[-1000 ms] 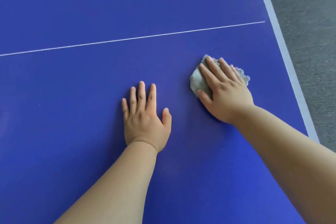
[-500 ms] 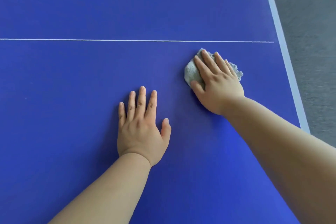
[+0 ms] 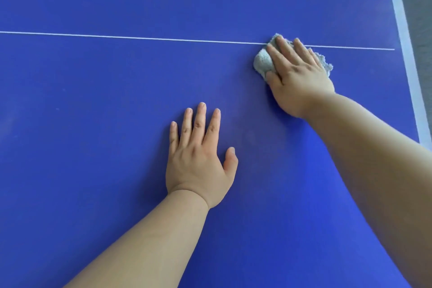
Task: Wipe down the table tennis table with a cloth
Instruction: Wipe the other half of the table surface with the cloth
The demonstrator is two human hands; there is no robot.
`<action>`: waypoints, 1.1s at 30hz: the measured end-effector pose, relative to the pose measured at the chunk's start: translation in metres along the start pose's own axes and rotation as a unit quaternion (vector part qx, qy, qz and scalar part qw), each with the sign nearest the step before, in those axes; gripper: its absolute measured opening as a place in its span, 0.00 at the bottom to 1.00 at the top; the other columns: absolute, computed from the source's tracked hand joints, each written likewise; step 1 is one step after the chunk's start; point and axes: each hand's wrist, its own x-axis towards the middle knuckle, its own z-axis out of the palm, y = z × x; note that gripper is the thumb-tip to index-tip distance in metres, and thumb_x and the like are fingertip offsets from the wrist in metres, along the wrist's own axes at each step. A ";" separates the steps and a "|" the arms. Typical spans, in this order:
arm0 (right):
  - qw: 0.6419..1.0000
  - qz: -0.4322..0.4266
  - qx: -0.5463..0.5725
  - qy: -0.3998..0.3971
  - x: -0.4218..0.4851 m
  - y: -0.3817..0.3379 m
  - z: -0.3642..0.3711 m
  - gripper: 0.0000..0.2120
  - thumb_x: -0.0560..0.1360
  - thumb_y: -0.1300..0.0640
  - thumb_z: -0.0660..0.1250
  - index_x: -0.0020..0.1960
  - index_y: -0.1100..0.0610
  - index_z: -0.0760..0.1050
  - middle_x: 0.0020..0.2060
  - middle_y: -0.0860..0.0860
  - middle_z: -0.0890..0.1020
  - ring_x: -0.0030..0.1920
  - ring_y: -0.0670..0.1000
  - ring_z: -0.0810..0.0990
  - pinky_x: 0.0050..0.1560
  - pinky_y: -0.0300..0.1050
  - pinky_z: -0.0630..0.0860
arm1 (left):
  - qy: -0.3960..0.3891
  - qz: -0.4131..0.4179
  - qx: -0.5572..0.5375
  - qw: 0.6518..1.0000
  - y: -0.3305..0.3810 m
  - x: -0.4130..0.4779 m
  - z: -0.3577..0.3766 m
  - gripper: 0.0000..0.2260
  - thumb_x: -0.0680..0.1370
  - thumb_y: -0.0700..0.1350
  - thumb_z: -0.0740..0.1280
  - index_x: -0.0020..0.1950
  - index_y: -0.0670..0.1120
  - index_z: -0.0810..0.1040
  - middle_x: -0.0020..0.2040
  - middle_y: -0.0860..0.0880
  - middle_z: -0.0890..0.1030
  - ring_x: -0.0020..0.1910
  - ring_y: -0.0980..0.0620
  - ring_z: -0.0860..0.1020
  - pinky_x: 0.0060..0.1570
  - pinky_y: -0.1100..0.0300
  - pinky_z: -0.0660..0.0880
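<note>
My right hand (image 3: 301, 77), fingers (image 3: 287, 51) straight, presses the cloth (image 3: 263, 63) onto the white line (image 3: 140, 37); left hand (image 3: 198, 159) flat. Bunched, it may miss streaks.

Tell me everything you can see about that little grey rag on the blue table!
The pale grey, fluffy cloth looks like towelling, crumpled into a small wad with frayed edges. It lies on the blue table tennis table near its right side, its far edge over the thin white line. The right hand presses flat on top, fingers straight, hiding its middle; only its edges peek out.
</note>
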 end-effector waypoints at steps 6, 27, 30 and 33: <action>0.990 -0.139 -0.013 -0.004 -0.055 -0.042 0.016 0.26 0.84 0.47 0.53 0.82 0.45 0.58 0.83 0.45 0.56 0.82 0.58 0.53 0.82 0.56 0.48 | -0.006 -0.009 0.007 1.000 0.000 0.000 0.000 0.38 0.78 0.63 0.48 0.85 0.47 0.49 0.85 0.49 0.48 0.84 0.47 0.47 0.81 0.42 0.47; 0.985 -0.168 -0.030 -0.030 -0.188 -0.050 0.031 0.26 0.85 0.45 0.50 0.82 0.43 0.58 0.82 0.42 0.55 0.83 0.52 0.50 0.82 0.53 0.47 | -0.050 0.044 0.015 0.998 -0.005 -0.019 -0.008 0.37 0.81 0.57 0.51 0.84 0.42 0.42 0.85 0.45 0.41 0.84 0.46 0.40 0.81 0.45 0.41; 0.980 -0.191 -0.034 -0.045 -0.218 -0.044 0.027 0.27 0.84 0.46 0.51 0.82 0.44 0.57 0.83 0.42 0.53 0.83 0.52 0.50 0.82 0.55 0.51 | -0.080 0.106 0.042 0.990 -0.030 -0.081 -0.010 0.36 0.81 0.58 0.47 0.84 0.43 0.37 0.84 0.46 0.35 0.83 0.47 0.35 0.81 0.45 0.40; 0.983 -0.174 -0.028 -0.054 -0.195 -0.046 0.023 0.28 0.83 0.44 0.50 0.83 0.45 0.57 0.83 0.43 0.54 0.83 0.54 0.52 0.82 0.54 0.50 | -0.095 0.097 0.051 0.989 -0.048 -0.127 -0.007 0.38 0.80 0.61 0.44 0.84 0.44 0.37 0.84 0.48 0.34 0.83 0.48 0.35 0.81 0.45 0.42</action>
